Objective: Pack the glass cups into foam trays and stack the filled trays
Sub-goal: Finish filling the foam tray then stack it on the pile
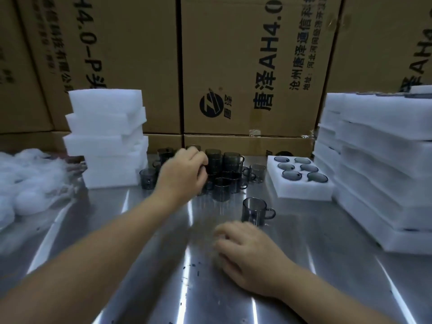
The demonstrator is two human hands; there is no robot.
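Several smoky glass cups (228, 174) stand clustered at the back middle of the steel table (140, 265), some stacked in one another. My left hand (184, 176) reaches into the cluster from the left, with its fingers curled round a cup that it mostly hides. One cup with a handle (256, 211) stands alone in front of the cluster. Just below that cup my right hand (247, 253) rests on the table, its fingers loosely bent, blurred and holding nothing. A white foam tray (304, 195) to the right has a cup in each of its six holes.
A tall stack of foam trays (378, 164) fills the right side. A stack of foam blocks (107, 136) stands left of the cups, with white fluffy wrapping (30, 181) beyond it. Cardboard boxes (233, 66) wall off the back.
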